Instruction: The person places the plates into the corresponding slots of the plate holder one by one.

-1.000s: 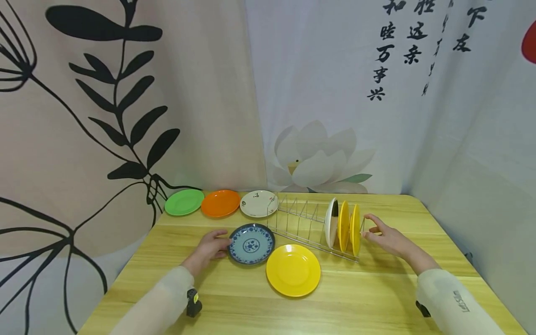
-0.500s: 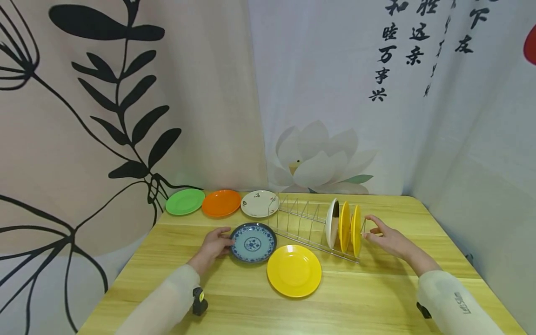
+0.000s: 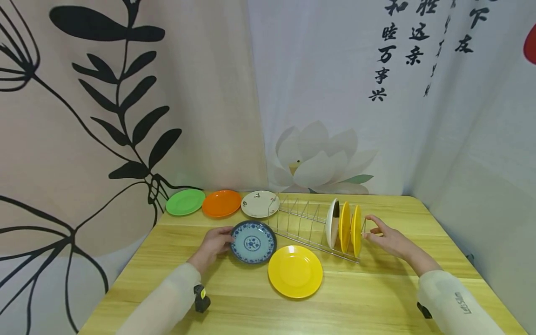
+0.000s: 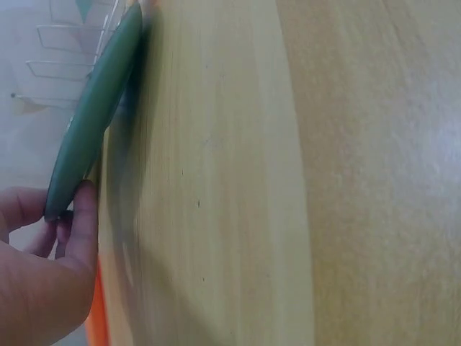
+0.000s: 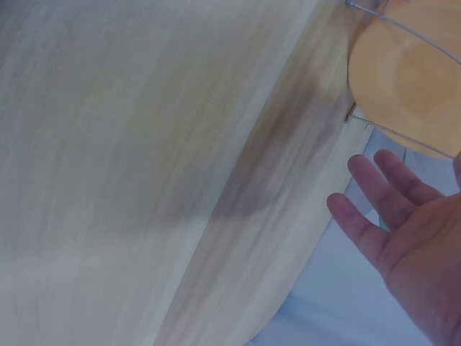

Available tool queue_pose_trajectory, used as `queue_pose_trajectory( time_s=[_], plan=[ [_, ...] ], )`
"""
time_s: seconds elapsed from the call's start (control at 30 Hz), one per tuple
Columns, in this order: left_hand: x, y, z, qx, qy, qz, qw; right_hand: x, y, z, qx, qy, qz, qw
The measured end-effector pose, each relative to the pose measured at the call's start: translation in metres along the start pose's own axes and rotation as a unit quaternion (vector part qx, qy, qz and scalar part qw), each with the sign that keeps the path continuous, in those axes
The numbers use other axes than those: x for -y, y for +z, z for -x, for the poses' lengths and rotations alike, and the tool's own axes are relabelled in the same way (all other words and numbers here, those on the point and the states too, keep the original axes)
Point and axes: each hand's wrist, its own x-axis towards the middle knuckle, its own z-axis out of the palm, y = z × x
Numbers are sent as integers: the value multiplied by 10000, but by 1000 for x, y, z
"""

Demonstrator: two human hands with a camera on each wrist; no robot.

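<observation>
My left hand (image 3: pixel 214 244) pinches the left rim of a blue-and-white patterned plate (image 3: pixel 252 243). In the left wrist view, thumb and fingers grip the edge of this plate (image 4: pixel 94 115), which is tilted up from the table and shows a green-looking underside. My right hand (image 3: pixel 387 237) holds the right end of a wire dish rack (image 3: pixel 310 225) between thumb and index finger. Its other fingers (image 5: pixel 371 191) spread loosely in the right wrist view. A white plate (image 3: pixel 331 224) and two yellow plates (image 3: pixel 356 231) stand upright at the rack's right end.
A yellow plate (image 3: pixel 295 271) lies flat in front of the rack. Along the back edge of the wooden table (image 3: pixel 356 298) lie a green plate (image 3: pixel 185 202), an orange plate (image 3: pixel 221 203) and a white patterned plate (image 3: pixel 260 204), the last overlapping the rack's left end.
My left hand has moved slightly right and taken hold of the blue-and-white plate, whose far rim has risen a little. My right hand has stayed at the rack's end.
</observation>
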Motion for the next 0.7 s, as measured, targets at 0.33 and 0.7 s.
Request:
queue_pose_trajectory(
  time_s=[0.33, 0.7],
  plan=[
    [0, 3, 3, -61, 50, 60, 10000, 1, 0, 1, 19, 12, -8, 10000],
    [2, 0, 2, 113, -33, 318, 9994, 3, 0, 1, 11, 33, 15, 10000]
  ],
)
